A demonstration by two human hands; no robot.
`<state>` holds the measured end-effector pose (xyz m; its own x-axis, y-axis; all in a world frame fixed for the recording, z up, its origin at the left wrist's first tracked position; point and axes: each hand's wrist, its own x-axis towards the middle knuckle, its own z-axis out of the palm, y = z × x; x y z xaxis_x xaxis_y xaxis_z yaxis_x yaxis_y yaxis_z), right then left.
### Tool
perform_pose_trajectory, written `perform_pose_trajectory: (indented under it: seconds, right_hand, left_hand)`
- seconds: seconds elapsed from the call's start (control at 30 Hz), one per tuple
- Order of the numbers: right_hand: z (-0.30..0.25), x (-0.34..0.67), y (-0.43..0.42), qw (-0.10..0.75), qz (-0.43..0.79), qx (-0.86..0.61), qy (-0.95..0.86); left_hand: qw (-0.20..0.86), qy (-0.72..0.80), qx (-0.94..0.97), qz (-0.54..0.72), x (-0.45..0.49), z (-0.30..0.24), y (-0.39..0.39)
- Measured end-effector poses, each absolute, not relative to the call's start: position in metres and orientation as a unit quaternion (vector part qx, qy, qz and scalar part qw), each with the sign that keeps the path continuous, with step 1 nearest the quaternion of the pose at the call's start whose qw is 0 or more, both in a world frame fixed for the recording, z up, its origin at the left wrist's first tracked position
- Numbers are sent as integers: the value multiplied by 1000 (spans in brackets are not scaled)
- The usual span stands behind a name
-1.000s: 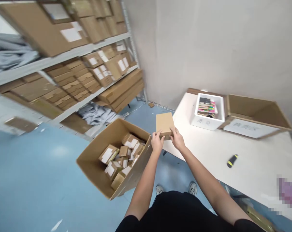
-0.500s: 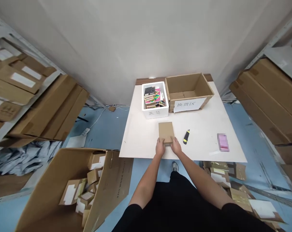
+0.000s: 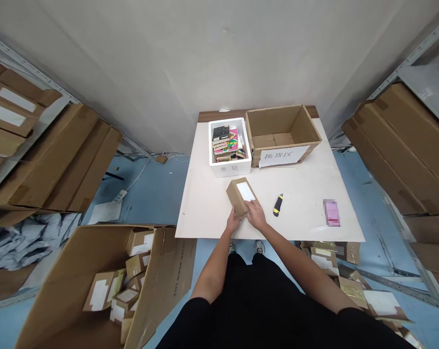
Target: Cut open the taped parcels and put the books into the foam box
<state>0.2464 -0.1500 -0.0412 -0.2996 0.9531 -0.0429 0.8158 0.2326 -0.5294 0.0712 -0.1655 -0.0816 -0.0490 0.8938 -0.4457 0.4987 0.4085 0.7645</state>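
Over the front part of the white table (image 3: 201, 208) I hold a small brown cardboard box (image 3: 236, 197), tilted, with a white label on its upper right face. My left hand (image 3: 234, 220) grips its near lower end, fingers against the left side. My right hand (image 3: 256, 214) is closed on the near right edge, fingertips on the label. A black and yellow utility knife (image 3: 278, 205) lies on the table to the right of the box. Beyond the box stands a white foam bin (image 3: 228, 169) holding several small packets and boxes.
An open cardboard carton (image 3: 310, 130) with a handwritten sign stands beside the foam bin. A blurred pink item (image 3: 332, 213) lies at the table's right. A large carton (image 3: 55, 271) of parcels stands on the floor at left; more parcels (image 3: 350, 288) lie at right. Shelves flank both sides.
The small cardboard box has been turned and tilted, so its white label and left side now show. Both hands have shifted their hold on it. The view has moved slightly.
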Motion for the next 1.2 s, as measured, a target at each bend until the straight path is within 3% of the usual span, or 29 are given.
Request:
perform_pose_trajectory:
  seconds: [0.3,0.47,0.63,0.97,1.1,1.2]
  right_hand:
    - [-37,213,-157,69,203,-595,-774]
    - [-27,212,-147,108,181,-600,-772]
    - [-33,274,-135,111,156,-733,-653]
    - [-96,374,-115,-19,355,-828,-434]
    - [-108,371,-99,-12,360,-830,-427]
    - [-104,369,-84,40,391,-816,-425]
  left_hand:
    - [350,702,592,183,-9,-44,-120]
    - [350,628,694,31,8,-22,-76]
    - [313,603,728,-90,19,-21,-64]
    - [300,596,726,-166,49,-26,-72]
    - [302,616,706,-175,53,-21,-74]
    - [303,626,695,-183,55,-19,-75]
